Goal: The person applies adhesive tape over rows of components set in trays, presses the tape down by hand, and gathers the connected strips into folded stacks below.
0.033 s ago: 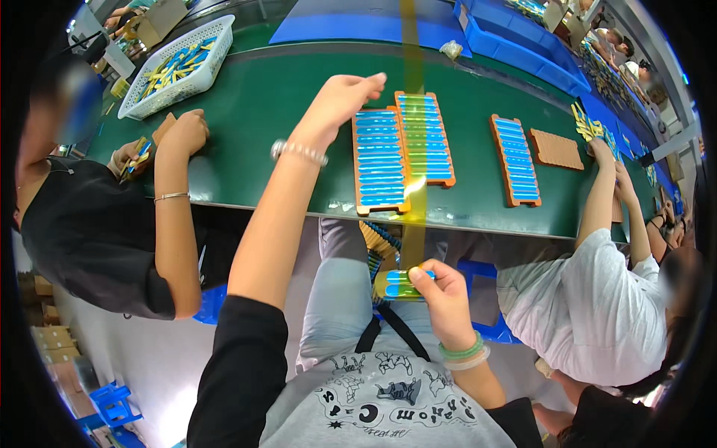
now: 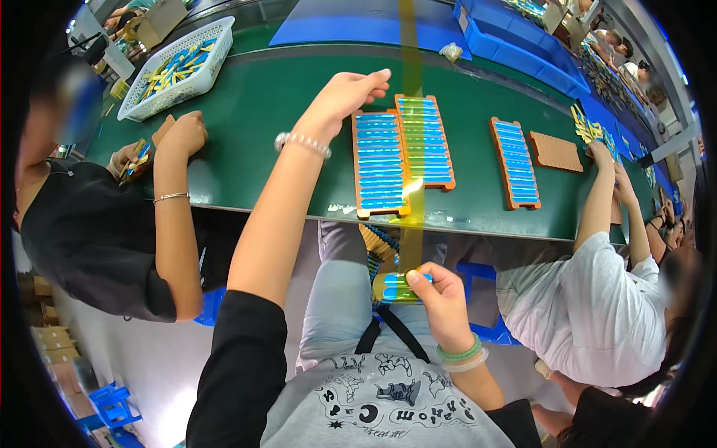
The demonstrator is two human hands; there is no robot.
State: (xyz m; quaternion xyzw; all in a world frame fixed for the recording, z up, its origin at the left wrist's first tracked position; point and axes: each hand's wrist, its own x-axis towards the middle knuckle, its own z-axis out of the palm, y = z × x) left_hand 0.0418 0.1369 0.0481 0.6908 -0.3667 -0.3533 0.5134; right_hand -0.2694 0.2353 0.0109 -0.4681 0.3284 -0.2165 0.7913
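Note:
My left hand (image 2: 347, 95) hovers over the green table with its fingers loosely stretched, nothing visible in them. Just right of it lie two orange grooved trays, a near-left tray (image 2: 407, 196) and a far-right tray (image 2: 448, 168), side by side and filled with rows of blue strips. A see-through yellow tape (image 2: 412, 67) runs from the far edge over the trays and down toward my lap. My right hand (image 2: 442, 299) pinches a taped row of blue strips (image 2: 394, 287) under the thumb. Below the table edge, more tan and blue strips (image 2: 379, 240) hang folded.
To the right lie another filled tray (image 2: 515, 163) and an empty grooved board (image 2: 556, 151). A white basket (image 2: 216, 71) of loose strips stands at far left, a blue crate (image 2: 515, 48) at far right. Co-workers sit on both sides, their arms over the table.
My left hand has shifted slightly up and right. My right thumb has moved a little to the left over the taped strips.

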